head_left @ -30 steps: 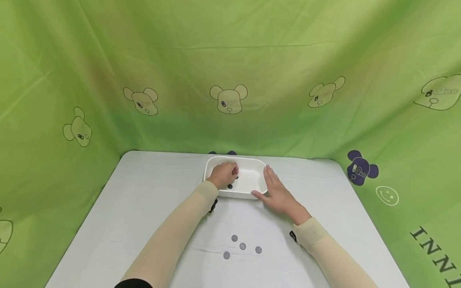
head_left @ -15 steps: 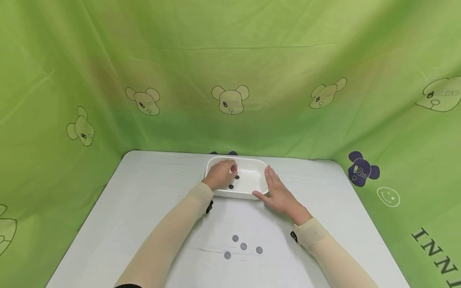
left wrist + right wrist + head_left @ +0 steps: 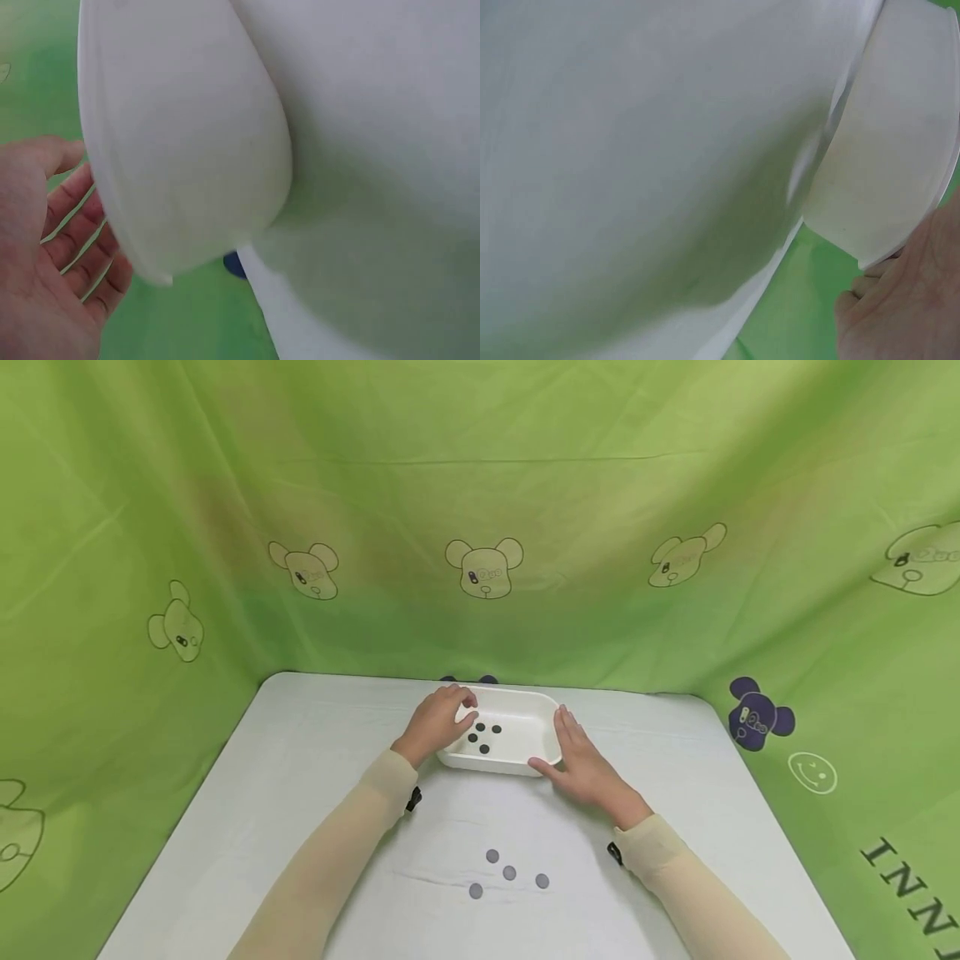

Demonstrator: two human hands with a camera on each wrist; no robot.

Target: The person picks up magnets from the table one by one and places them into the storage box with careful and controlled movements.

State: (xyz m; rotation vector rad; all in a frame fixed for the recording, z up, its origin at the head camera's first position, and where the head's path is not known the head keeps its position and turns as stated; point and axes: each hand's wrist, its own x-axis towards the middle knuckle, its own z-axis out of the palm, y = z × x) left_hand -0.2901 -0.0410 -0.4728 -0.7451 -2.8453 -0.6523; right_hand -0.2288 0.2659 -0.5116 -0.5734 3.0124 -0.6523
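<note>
With both sleeved arms (image 3: 318, 868) stretched forward, arched at the tray's (image 3: 487, 764) left end with the left hand (image 3: 435, 720), thumb and loosely bent fingers parted, released; contact unclear. Propped against the right end with the right hand (image 3: 587, 770), straight-fingered, unclenched, thumb spread toward the near rim. Between the hands, inside the tray, four dark discs (image 3: 484, 749); nearer than the hands, on the surface (image 3: 637, 722), four grey discs (image 3: 510, 872).
</note>
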